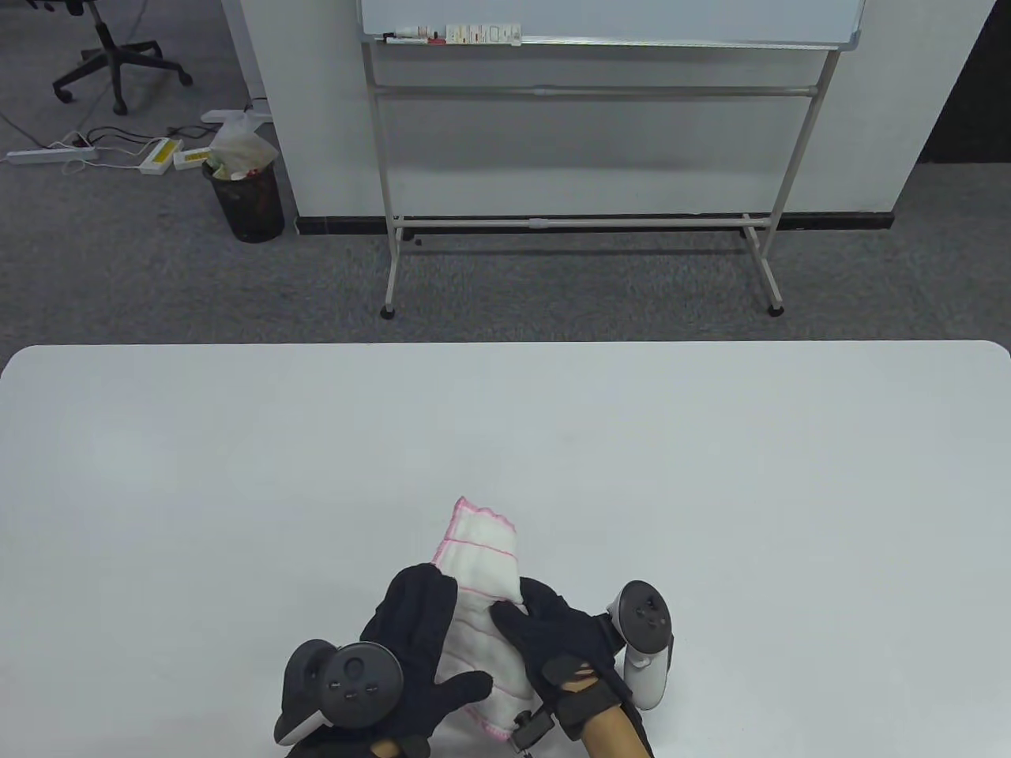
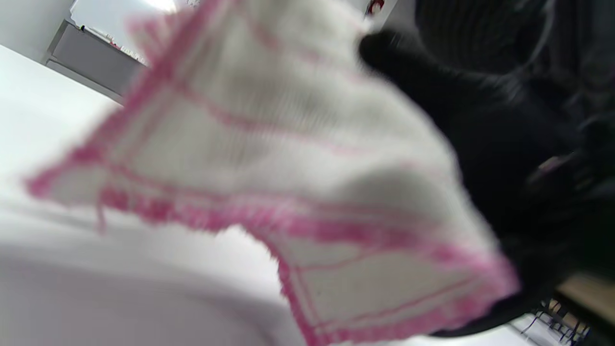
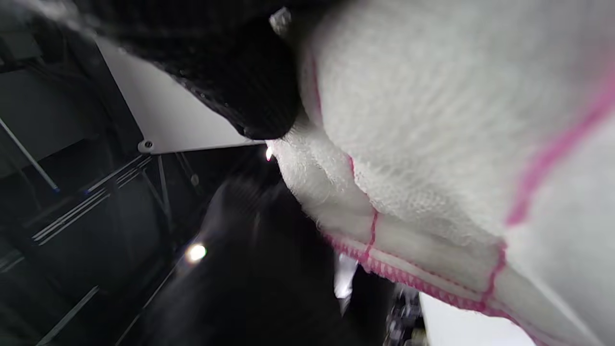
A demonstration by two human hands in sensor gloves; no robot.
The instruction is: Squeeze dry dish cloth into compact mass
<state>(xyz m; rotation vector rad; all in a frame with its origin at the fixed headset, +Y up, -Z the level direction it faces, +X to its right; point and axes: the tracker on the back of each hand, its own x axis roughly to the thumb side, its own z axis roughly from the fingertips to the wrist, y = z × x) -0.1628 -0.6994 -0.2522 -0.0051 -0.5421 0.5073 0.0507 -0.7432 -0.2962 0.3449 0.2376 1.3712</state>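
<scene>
- Dish cloth: white w/ pink stripes, bunched lengthwise at near table edge, between both hands.
- Left hand: fingers curled round cloth's left side, thumb across lower part; grips it.
- Right hand: fingers pressed onto cloth's right side; holds it.
- Table view only: whiteboard, bin; writing too small to read.
- Wrist views only: pink stitched hem, blurred.

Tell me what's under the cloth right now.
The far end of the cloth lies on the white table. Both gloved hands, left and right, cover its near part, hiding what's beneath.
</scene>
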